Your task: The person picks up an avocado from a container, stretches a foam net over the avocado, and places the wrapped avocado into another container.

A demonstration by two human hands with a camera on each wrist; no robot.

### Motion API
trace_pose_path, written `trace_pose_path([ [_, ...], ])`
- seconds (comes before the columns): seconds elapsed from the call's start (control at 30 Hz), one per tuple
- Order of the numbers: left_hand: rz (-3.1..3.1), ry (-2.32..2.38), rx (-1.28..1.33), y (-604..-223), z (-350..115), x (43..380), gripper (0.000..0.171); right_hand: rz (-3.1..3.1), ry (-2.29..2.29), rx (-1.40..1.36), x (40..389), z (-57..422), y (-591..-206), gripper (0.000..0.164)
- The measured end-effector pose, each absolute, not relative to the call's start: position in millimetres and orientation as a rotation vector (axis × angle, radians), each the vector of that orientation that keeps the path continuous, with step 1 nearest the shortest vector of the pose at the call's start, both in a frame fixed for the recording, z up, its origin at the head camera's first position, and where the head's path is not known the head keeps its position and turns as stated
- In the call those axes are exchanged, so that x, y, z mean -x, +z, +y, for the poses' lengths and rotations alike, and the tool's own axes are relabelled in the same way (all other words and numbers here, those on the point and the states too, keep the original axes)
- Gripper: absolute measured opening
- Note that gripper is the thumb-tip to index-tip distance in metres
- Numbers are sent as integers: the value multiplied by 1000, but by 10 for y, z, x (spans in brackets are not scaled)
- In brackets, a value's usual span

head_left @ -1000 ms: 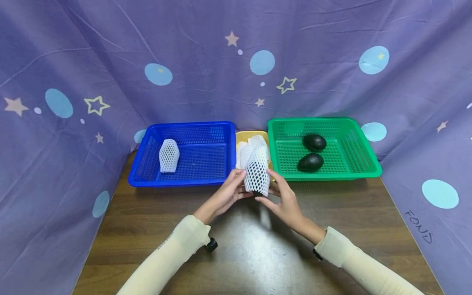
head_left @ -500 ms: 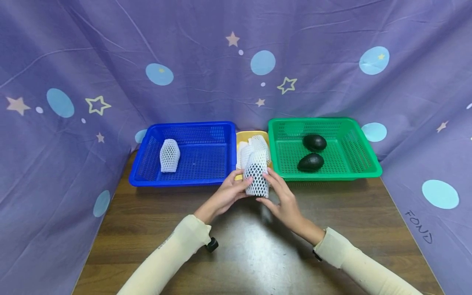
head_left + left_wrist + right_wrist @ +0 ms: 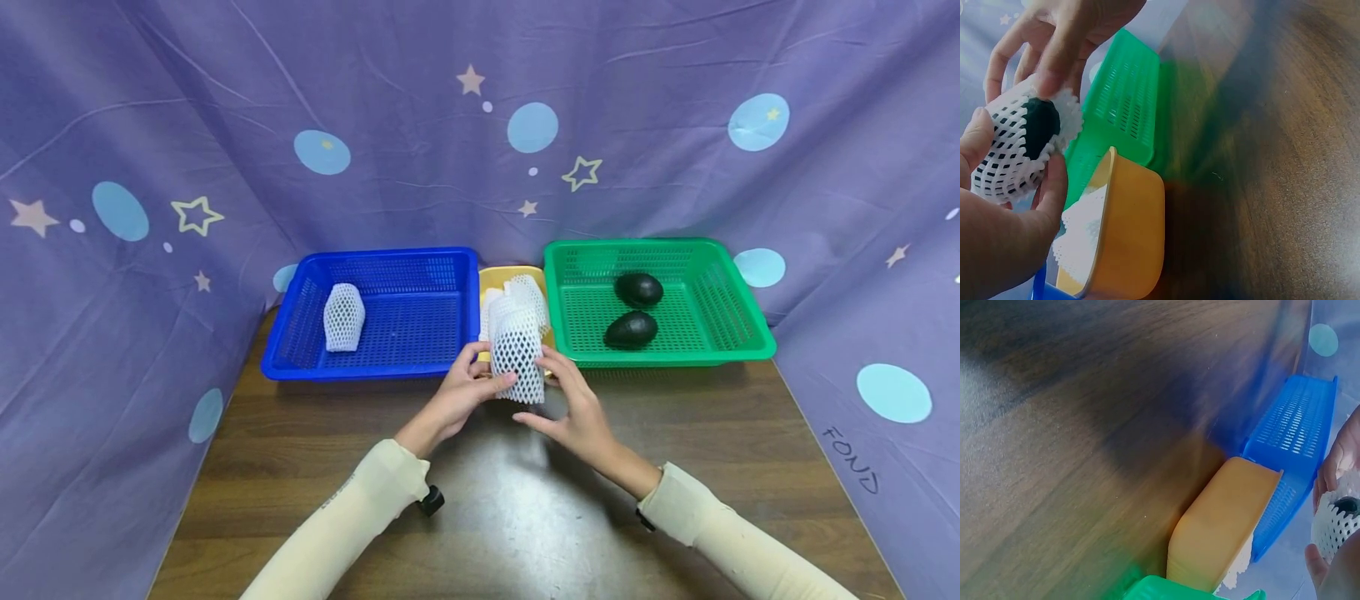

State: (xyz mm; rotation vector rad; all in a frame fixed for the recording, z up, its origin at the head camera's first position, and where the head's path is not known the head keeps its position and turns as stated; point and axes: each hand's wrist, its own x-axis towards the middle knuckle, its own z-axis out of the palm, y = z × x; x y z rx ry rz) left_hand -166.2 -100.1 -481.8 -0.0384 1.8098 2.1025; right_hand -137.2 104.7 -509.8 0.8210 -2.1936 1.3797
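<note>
A dark avocado sits inside a white foam net sleeve [image 3: 517, 360] [image 3: 1019, 147] [image 3: 1337, 526], held above the table in front of the yellow tub [image 3: 517, 278]. My left hand [image 3: 468, 387] grips the sleeve from the left, thumb and fingers curled round it. My right hand [image 3: 567, 404] touches its right side with fingers on the net. Two bare dark avocados [image 3: 639, 290] [image 3: 632, 331] lie in the green basket [image 3: 742, 333]. One netted item [image 3: 344, 316] stands in the blue basket [image 3: 435, 358].
The yellow tub [image 3: 1129, 237] [image 3: 1222, 525] between the baskets holds more white foam nets [image 3: 525, 292] [image 3: 1082, 234]. A purple star-print cloth [image 3: 480, 125] hangs behind and at both sides. The brown wooden table [image 3: 517, 517] lies under my arms.
The net sleeve has been drawn further over the avocado, whose dark skin now shows through the mesh. Both hands shifted slightly left and up with it.
</note>
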Motion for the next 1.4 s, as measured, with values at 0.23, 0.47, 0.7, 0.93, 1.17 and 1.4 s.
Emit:
trace_pose_path([
  [0.23, 1826, 2138, 31, -4832, -1004, 1660, 56, -2190, 1483, -727, 1363, 1010, -5104, 66],
  [0.47, 1838, 2148, 36, -4834, -999, 1660, 59, -2165, 1604, -651, 1282, 943, -4846, 65],
  [0.7, 1838, 2182, 37, -4814, -992, 1642, 50, -2184, 1746, -595, 1257, 936, -4727, 81],
  [0.93, 1857, 2157, 52, -4836, -998, 1643, 44, -2182, 1771, -569, 1357, 970, -4978, 89],
  [1.17, 1866, 2157, 26, -4848, -1016, 1661, 46, -2101, 1934, -569, 1403, 1027, -5082, 60],
  [1.4, 1879, 2146, 49, -4841, -1005, 1657, 45, -2064, 1929, -550, 1415, 1021, -5036, 56],
])
